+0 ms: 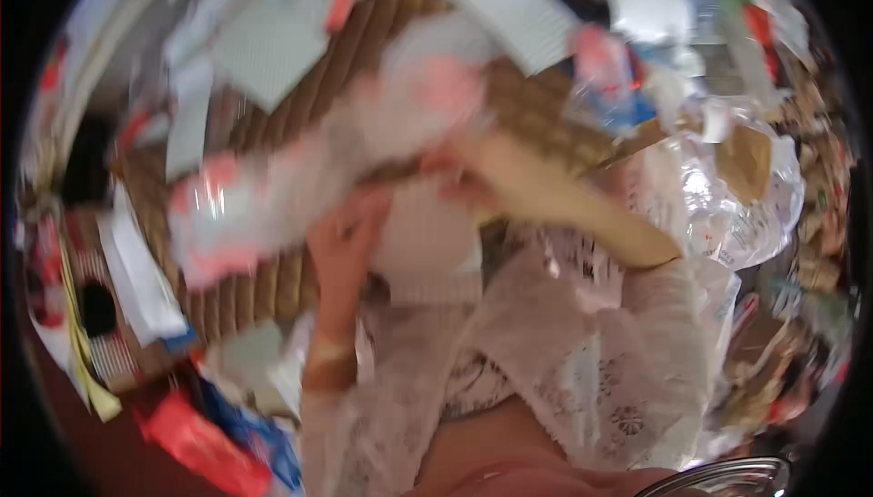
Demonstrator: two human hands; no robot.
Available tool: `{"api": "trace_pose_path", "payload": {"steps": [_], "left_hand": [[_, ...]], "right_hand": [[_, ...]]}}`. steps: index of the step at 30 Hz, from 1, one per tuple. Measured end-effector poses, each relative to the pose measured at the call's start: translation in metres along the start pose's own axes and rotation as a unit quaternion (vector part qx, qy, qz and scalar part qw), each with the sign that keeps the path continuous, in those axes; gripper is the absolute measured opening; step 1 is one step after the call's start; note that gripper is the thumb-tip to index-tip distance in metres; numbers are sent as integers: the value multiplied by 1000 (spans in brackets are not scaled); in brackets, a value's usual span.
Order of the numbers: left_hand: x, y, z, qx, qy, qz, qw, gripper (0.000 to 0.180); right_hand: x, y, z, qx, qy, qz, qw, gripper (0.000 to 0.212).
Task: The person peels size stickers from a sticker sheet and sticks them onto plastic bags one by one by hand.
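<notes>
A long clear plastic bag with pink patches (273, 197) stretches slantwise in front of me, from the left up to the middle, smeared by motion. My left hand (350, 229) has its fingers curled at the bag's lower edge. At the bag's right part is my right hand (459, 170), blurred, its fingers bent in against the plastic. What the bag contains, if anything, I cannot make out. Below my hands lies a pale ribbed sheet (427, 242), close to my lap.
A brown quilted mat (546, 115) lies under the work. White sheets (505, 6) are scattered on its far side. Crumpled clear plastic (741, 215) lies at the right, with a red bag (205, 442) at the lower left. Mixed scraps (818, 215) pile up along the right rim.
</notes>
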State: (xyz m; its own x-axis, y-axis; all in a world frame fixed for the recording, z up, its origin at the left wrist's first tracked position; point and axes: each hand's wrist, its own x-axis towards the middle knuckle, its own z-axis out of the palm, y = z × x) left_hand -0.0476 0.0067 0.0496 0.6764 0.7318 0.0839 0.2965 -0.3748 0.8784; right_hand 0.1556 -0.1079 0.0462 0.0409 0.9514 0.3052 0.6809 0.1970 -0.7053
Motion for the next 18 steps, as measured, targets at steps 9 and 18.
{"api": "trace_pose_path", "payload": {"steps": [9, 18], "left_hand": [[18, 6, -11, -313, -72, -183, 929, 17], [3, -6, -10, -265, -6, -140, 954, 18]], "right_hand": [[37, -15, -19, 37, -90, 29, 995, 21], [54, -26, -4, -5, -126, 26, 992, 22]]}}
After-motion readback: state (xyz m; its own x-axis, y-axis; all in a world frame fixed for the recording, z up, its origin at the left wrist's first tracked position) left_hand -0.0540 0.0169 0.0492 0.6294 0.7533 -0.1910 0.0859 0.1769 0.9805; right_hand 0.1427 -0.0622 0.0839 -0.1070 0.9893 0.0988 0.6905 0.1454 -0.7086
